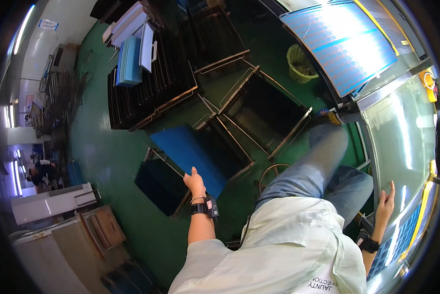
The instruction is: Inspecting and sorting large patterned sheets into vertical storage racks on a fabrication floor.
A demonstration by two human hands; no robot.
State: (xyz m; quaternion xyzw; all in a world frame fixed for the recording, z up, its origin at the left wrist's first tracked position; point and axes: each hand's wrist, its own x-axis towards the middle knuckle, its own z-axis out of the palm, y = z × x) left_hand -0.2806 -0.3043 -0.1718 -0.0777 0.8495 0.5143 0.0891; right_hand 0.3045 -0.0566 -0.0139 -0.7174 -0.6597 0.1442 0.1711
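Just off the middle toward seven o'clock, the left hand [195, 183] is closed on the near edge of a blue panel [188, 149], thumb up, its other fingers partly hidden. At four o'clock, the right hand [385, 206] is loosely open, index finger extended, with nothing visible in its grasp; it is beside the glass-topped table [391, 127], and whether it touches it I cannot tell. The panel is a little left of centre, toward nine o'clock, overlapping a dark metal rack [235, 139] at its right; whether it rests there or is carried by the hand alone is unclear. The step in hand looks like handling this panel at the racks; the next move probably calls for a steady grip and the edge squared to the slots. Farther out, another rack [291, 131] is at one o'clock, a yellow-green bin [301, 66] between one and two, and a blue-striped sheet [340, 46] near two. At ten o'clock, light-blue panels [129, 61] top a dark stack [156, 100]; toward nine, a co-worker [46, 174] is bent forward.
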